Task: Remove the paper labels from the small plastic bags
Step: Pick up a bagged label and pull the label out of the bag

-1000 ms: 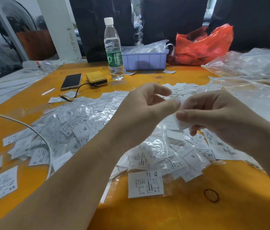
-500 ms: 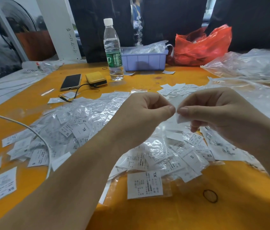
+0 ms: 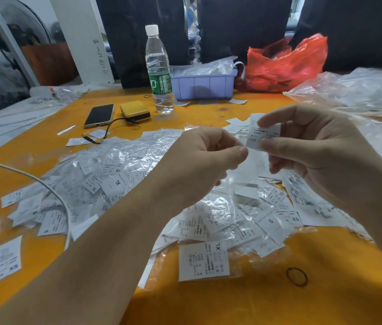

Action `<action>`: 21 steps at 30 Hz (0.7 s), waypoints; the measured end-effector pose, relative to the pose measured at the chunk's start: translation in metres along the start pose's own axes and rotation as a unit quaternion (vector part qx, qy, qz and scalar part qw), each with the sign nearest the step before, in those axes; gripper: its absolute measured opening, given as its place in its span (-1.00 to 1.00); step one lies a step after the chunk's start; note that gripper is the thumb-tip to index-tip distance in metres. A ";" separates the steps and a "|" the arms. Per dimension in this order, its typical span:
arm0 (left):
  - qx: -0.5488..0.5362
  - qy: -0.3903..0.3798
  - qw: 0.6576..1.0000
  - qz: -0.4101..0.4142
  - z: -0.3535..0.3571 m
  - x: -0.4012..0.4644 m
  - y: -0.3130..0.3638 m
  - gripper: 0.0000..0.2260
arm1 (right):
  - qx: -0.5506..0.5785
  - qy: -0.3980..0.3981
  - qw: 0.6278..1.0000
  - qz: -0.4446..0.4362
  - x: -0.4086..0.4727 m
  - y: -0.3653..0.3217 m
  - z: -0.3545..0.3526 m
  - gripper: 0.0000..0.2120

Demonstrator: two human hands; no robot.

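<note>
1. The right hand (image 3: pixel 321 156) is pinching a paper label (image 3: pixel 264 134) between thumb and forefinger, holding it up above the far side of the heap, with the other fingers curled underneath.
2. The left hand (image 3: pixel 204 165) is curling its fingers, thumb pressing against the forefinger; it seems to be gripping the small clear bag (image 3: pixel 244 170), though the film is hard to make out.
3. Half a second ago the two hands were meeting thumb to thumb; now they are drawing apart, and the label is showing almost whole, lifted to the right.
4. That suggests this label is coming free of its bag, so one more piece is nearly done.
5. The label is thin, white, rectangular and printed in small dark text; the bag is glossy, crinkled and see-through.
6. A big pile of bagged labels (image 3: pixel 119 179) is lying on the orange table (image 3: pixel 326 289) beneath the hands, so much work is remaining.
</note>
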State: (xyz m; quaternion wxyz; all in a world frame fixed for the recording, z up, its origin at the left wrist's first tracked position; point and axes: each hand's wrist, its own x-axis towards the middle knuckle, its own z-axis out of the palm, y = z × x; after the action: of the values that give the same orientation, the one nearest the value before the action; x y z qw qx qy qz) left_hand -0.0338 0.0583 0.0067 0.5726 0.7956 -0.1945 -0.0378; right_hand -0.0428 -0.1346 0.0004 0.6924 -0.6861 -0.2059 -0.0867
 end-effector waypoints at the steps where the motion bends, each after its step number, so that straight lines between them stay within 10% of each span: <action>1: -0.002 -0.004 1.000 0.000 0.000 0.000 0.000 -0.92 | -0.003 -0.001 1.000 0.002 0.000 0.000 0.001 -0.74; 21: -0.057 -0.026 0.998 -0.004 -0.002 -0.001 0.004 -0.88 | -0.065 0.048 0.996 -0.033 -0.002 -0.005 0.005 -0.80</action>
State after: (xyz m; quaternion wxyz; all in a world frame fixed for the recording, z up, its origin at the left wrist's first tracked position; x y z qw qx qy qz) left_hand -0.0351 0.0593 0.0108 0.6112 0.7614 -0.2039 -0.0717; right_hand -0.0468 -0.1304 0.0038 0.6519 -0.7176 -0.1893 -0.1557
